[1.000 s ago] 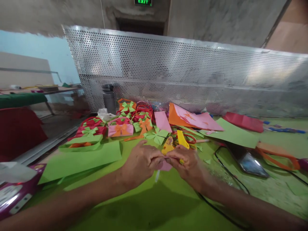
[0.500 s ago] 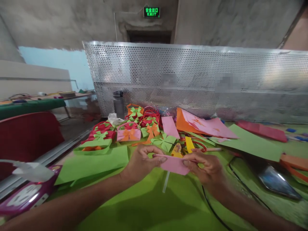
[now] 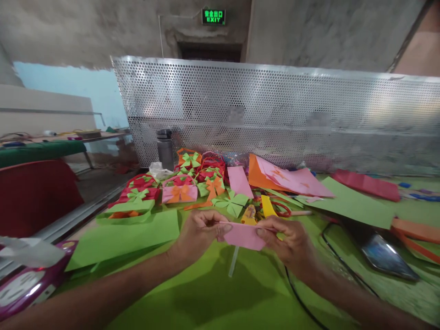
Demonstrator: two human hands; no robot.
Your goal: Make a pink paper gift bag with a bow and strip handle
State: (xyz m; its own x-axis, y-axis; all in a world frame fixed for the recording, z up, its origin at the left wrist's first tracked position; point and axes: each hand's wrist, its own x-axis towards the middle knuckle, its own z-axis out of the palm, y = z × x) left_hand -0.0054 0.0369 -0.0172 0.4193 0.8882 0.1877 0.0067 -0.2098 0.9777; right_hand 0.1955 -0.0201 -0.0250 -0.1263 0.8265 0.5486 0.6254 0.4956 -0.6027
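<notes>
Centrally, one pink piece [image 3: 243,237] was held just above the green table [image 3: 192,302], stretched between two pinching hands. The left hand [image 3: 201,236] pinched its left end, thumb nearest; the right hand [image 3: 290,240] pinched its right end likewise. One clear strip [image 3: 233,262] showed below the piece; contact between them could not be told. Beyond the hands lay one green bow [image 3: 231,205] and one yellow tool [image 3: 268,206]. Farther left: several small bags [image 3: 150,195], and one grey bottle [image 3: 165,153], upright. At left lay one green sheet [image 3: 134,231]; at right, one phone [image 3: 388,254], near a cable [image 3: 332,243].
</notes>
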